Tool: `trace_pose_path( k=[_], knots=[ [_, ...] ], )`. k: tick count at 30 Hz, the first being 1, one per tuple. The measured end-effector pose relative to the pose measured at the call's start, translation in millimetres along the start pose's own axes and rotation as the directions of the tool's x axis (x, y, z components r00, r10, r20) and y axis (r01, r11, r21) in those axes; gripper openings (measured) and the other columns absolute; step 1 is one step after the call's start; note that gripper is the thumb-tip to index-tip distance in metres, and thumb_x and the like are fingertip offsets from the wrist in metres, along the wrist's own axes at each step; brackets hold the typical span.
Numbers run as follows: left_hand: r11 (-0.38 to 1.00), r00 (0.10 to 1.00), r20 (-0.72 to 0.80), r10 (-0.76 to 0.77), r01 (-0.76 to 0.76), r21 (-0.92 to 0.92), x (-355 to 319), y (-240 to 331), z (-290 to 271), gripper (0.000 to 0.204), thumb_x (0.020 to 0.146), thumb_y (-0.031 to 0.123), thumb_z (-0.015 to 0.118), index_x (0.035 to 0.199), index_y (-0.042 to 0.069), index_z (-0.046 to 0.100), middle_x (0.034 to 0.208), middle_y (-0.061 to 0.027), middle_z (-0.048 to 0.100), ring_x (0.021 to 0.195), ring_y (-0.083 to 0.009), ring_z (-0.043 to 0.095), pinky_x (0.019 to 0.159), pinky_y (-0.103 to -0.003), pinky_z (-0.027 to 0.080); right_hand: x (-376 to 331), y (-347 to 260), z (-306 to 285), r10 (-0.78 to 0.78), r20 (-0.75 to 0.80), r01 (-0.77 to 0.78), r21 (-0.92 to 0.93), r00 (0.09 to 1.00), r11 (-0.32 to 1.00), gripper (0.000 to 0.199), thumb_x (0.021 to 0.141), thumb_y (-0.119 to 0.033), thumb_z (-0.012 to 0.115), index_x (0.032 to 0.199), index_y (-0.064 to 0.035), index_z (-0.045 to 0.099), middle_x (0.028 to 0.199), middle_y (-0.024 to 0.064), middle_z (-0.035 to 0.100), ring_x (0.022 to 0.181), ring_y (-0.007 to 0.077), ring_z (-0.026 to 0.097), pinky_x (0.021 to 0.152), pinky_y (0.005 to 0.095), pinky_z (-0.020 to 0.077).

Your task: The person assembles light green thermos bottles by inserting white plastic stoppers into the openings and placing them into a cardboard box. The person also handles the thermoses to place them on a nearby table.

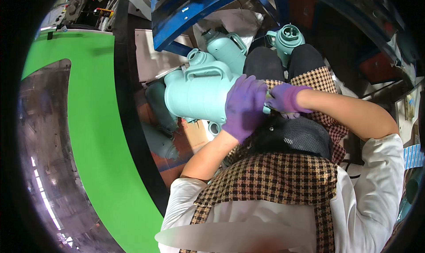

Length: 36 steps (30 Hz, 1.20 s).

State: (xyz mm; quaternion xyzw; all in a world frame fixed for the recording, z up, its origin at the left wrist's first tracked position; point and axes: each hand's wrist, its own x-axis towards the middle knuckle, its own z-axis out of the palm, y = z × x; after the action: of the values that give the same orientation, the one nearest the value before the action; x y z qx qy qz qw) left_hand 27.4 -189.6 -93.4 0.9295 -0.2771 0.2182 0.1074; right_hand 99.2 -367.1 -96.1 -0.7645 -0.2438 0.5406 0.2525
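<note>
A teal plastic jug (199, 96) with a loop handle lies on its side across my lap, its handle facing up. My left hand (245, 107), in a purple glove, is wrapped over the jug's right end and hides it. Close beside that end, my right hand (283, 98), gloved in purple too, is closed with curled fingers. What it grips is hidden; a bit of teal shows between the two hands. Another teal jug (290, 40), its top facing up and open, stands between my knees.
Several more teal jugs, such as one (226, 47) beyond my lap and a darker one (159, 140) at the left, lie around. A blue metal frame (199, 14) arches at the back. Along the left runs a green belt-like surface (95, 142). A cardboard box (195, 133) lies below.
</note>
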Motion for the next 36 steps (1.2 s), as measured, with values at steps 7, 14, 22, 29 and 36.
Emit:
trace_pose_path(
  k=[7,14,22,29,36],
  knots=[
    [0.959,0.95,-0.174,-0.259,0.274,0.068,-7.5,-72.8,-97.2,0.06,0.059,0.023,0.09,0.113,0.008,0.067,0.114,-0.0117,0.068,0.112,-0.0337,0.063,0.103,-0.047,0.045,-80.2,12.8,-6.5,-0.169,-0.107,0.193,0.731,0.98,0.655,0.039,0.103,-0.04,0.054,0.118,-0.0055,0.061,0.074,0.0074,0.067,0.051,0.0166,0.065,0.042,0.024,0.0493],
    [0.71,0.684,-0.194,-0.704,0.688,-0.152,-26.7,-114.9,-136.5,0.065,0.063,0.017,0.092,0.121,0.002,0.066,0.113,-0.0101,0.071,0.101,-0.0265,0.067,0.093,-0.038,0.054,-104.8,77.1,51.9,-0.171,-0.782,0.459,0.16,0.599,0.874,0.038,0.101,-0.028,0.062,0.133,-0.008,0.057,0.099,0.0099,0.068,0.085,0.0191,0.067,0.076,0.0341,0.0536],
    [0.817,0.736,-0.375,-0.563,0.563,-0.123,-30.3,-97.8,-149.3,0.06,0.077,0.021,0.083,0.128,-0.001,0.059,0.126,-0.0141,0.064,0.119,-0.0322,0.06,0.109,-0.052,0.043,-235.2,203.4,205.2,0.133,-0.988,-0.031,0.136,-0.084,0.99,0.054,0.091,-0.003,0.059,0.144,-0.0069,0.049,0.14,0.0168,0.056,0.125,0.0345,0.057,0.105,0.0405,0.0452],
    [0.992,0.881,-0.465,0.09,-0.119,-0.032,36.8,-35.9,-145.4,0.06,0.077,0.027,0.083,0.125,0.0,0.059,0.125,-0.0144,0.064,0.119,-0.035,0.059,0.11,-0.058,0.041,-360.4,327.1,351.5,0.215,-0.649,-0.529,0.735,-0.73,0.424,0.074,0.084,0.007,0.055,0.145,-0.0344,0.052,0.139,0.0147,0.053,0.12,0.0353,0.06,0.088,0.0432,0.0549],
    [0.884,0.89,-0.152,0.429,-0.449,-0.135,77.8,15.4,-88.1,0.057,0.072,0.037,0.083,0.115,0.015,0.053,0.11,-0.0051,0.057,0.116,-0.0325,0.058,0.114,-0.07,0.033,-360.5,314.3,340.3,0.262,-0.681,-0.531,0.711,-0.684,0.461,0.044,0.089,-0.012,0.067,0.129,-0.0285,0.064,0.138,0.015,0.053,0.105,0.0395,0.065,0.079,0.0467,0.0555]
  ],
)
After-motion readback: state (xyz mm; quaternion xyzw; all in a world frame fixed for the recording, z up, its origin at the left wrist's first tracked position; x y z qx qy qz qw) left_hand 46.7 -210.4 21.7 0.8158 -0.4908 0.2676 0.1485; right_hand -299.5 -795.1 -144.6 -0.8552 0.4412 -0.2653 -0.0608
